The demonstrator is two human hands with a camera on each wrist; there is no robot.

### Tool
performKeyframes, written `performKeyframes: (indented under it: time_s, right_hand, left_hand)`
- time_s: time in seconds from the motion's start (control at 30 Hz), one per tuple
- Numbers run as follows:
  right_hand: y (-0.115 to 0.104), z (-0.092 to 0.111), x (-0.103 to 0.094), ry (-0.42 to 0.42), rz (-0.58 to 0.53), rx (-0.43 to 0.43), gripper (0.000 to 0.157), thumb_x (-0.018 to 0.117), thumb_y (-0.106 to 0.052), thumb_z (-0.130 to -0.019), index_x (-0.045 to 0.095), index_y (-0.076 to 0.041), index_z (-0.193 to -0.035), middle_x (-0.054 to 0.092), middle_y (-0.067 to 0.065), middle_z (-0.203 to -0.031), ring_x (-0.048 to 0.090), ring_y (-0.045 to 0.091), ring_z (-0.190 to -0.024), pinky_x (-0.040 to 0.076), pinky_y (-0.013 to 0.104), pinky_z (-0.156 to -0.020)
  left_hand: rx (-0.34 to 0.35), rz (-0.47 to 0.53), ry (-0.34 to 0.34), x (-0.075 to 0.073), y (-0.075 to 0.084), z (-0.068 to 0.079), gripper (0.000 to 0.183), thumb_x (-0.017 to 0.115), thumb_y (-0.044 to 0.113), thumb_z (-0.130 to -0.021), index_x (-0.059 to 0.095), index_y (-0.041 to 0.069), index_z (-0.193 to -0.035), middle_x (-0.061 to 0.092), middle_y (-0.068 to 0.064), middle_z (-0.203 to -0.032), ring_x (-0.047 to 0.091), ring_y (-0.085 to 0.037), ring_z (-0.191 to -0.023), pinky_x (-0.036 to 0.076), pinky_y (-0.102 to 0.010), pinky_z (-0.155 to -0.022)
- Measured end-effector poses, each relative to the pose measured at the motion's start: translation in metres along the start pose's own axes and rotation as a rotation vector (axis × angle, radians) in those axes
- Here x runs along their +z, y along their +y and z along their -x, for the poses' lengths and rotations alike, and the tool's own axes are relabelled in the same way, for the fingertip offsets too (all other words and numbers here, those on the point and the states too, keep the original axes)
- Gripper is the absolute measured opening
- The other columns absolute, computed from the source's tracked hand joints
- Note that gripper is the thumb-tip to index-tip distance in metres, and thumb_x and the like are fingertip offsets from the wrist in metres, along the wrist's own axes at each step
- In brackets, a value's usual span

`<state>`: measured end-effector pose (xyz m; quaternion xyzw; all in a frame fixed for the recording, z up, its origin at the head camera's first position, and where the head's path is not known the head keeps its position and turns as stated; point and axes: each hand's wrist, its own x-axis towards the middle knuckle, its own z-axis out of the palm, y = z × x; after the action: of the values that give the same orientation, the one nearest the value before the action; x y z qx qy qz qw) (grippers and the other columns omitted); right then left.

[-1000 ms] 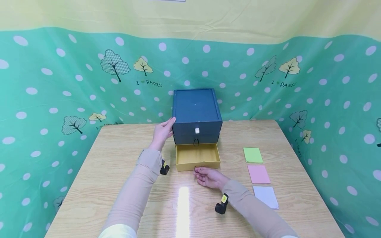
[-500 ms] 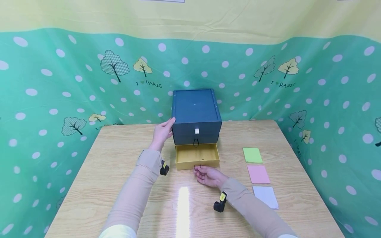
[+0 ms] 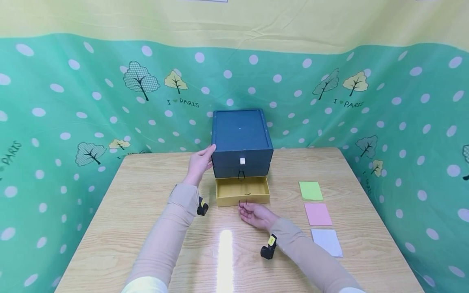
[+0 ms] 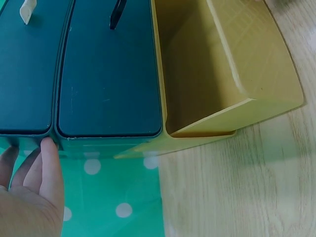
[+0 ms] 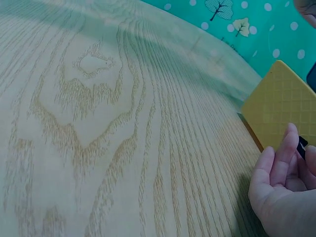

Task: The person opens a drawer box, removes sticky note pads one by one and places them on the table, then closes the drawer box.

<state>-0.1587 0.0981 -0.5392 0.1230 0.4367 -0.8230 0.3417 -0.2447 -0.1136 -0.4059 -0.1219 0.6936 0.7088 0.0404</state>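
Observation:
A small chest of drawers (image 3: 242,130) stands at the back of the table, its upper two levels dark blue. Its yellow bottom drawer (image 3: 253,199) is pulled part way out, with a small dark mark or bit inside near the front. My right hand (image 3: 256,215) pinches the black loop handle (image 5: 302,144) on that drawer's front. Against the chest's left side rests my left hand (image 3: 199,162), fingers extended along the wall and thumb at the front edge, as the left wrist view shows. The middle drawer has a black loop (image 3: 241,176), the top one a white tab (image 3: 242,161).
To the right lie a green paper square (image 3: 311,191), a pink one (image 3: 318,214) and a white one (image 3: 327,242) in a column. A green dotted curtain (image 3: 165,130) hangs behind and around the wooden table (image 3: 146,195).
The yellow drawer has slid a little way into the chest, and my right hand has moved forward with its handle. My left hand has stayed at the chest's side.

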Motion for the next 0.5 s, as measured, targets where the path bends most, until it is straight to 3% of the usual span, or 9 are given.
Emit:
performKeyframes:
  time_s: [0.5]
  right_hand:
    - [-0.005,-0.014,0.006,0.082,-0.088,-0.028,0.025,0.033,-0.002,-0.101,0.046,0.009,-0.12,0.053,0.013,-0.112,0.055,0.015,-0.095,0.027,0.041,-0.117]
  left_hand:
    - [-0.003,-0.013,0.006,0.0,0.001,0.001,0.058,0.063,0.043,-0.089,0.052,0.009,-0.135,0.046,0.001,-0.144,0.048,-0.027,-0.129,0.045,-0.041,-0.104]
